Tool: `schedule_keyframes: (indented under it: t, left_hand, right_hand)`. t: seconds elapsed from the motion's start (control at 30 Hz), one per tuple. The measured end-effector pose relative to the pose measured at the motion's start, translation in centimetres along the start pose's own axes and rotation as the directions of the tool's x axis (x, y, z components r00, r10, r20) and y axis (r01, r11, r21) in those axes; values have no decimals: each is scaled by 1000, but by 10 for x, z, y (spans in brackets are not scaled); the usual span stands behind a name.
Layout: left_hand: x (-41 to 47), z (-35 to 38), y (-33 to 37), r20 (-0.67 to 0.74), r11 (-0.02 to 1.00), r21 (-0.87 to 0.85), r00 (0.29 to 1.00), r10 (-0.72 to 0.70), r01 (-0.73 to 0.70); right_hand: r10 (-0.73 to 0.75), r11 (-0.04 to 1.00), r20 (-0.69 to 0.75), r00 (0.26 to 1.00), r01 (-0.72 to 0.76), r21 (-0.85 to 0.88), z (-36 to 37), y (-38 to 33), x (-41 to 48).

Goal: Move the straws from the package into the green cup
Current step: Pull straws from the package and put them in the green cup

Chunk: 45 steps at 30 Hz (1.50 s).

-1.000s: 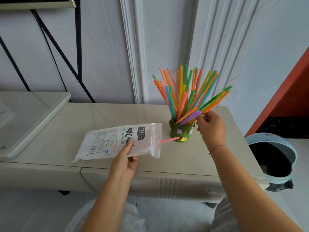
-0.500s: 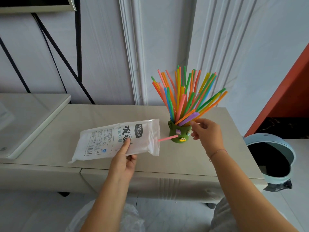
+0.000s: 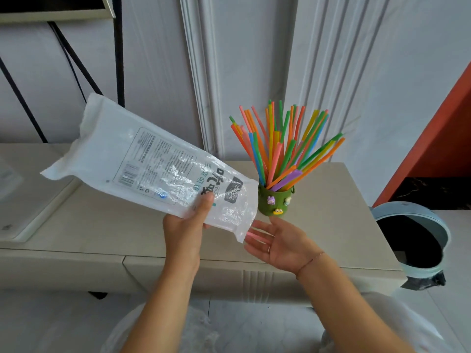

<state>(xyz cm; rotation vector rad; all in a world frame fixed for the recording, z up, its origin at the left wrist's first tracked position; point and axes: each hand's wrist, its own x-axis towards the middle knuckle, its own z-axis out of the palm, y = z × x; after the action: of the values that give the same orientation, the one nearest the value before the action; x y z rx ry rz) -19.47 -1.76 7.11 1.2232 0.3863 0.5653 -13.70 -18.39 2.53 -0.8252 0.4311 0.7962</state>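
My left hand [image 3: 184, 231] grips the white plastic straw package [image 3: 142, 164] near its open end and holds it tilted in the air, mouth pointing down to the right. A pink straw [image 3: 254, 235] pokes out of the mouth onto the fingers of my right hand [image 3: 280, 244], which lies palm up and open just under it. Behind both hands the green cup [image 3: 276, 203] with small stickers stands on the beige cabinet top [image 3: 331, 225], full of several coloured straws [image 3: 283, 146] fanning upward.
A light blue bin [image 3: 418, 253] with a black liner stands right of the cabinet. A white wall with mouldings is behind the cup. A glass-topped surface [image 3: 30, 200] adjoins the cabinet at left, with black metal bars above it.
My left hand lifted the package off the cabinet and tipped its mouth downward. My right hand left the cup's straws and came down, palm up, beneath the package mouth.
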Motion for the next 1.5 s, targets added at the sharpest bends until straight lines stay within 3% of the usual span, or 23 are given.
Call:
schedule_keyframes:
  t: [0.17, 0.27, 0.37, 0.5, 0.73, 0.87, 1.07, 1.13, 1.3, 1.5]
  left_hand:
    - [2, -1, 0, 87, 989, 135, 995, 46, -57]
    - [1, -1, -4, 181, 975, 224, 983, -31, -11]
    - [4, -6, -8, 164, 969, 238, 981, -107, 66]
    - [11, -15, -11, 136, 985, 34, 976, -172, 169]
    - [23, -29, -19, -103, 908, -288, 933, -344, 303]
    - [23, -23, -24, -93, 853, -351, 892, -443, 387]
    - [14, -11, -27, -25, 818, -333, 863, -505, 469]
    - [15, -13, -27, -32, 807, -345, 853, -521, 480]
    - [20, -20, -28, -44, 793, -375, 845, -533, 481]
    - [19, -16, -31, -10, 783, -355, 836, -549, 510]
  right_hand:
    - [58, 995, -40, 997, -62, -84, 1, 8, 3]
    - [56, 990, -79, 995, -66, -125, 0, 7, 5]
    - [-23, 977, -114, 993, -2, -215, -2, 3, 4]
    - [-223, 970, -178, 958, 200, -137, -8, -11, -2]
    - [-409, 882, -294, 864, 456, 114, -29, -47, -17]
    - [-433, 860, -203, 878, 470, 198, -17, -41, -20]
    - [-484, 873, -34, 875, 485, 50, 6, -20, -23]
    - [-563, 825, -68, 824, 565, 15, 4, -27, -26]
    - [-771, 632, -209, 602, 763, -133, -9, -61, -38]
    - [-885, 460, -249, 393, 817, -349, -12, -89, -46]
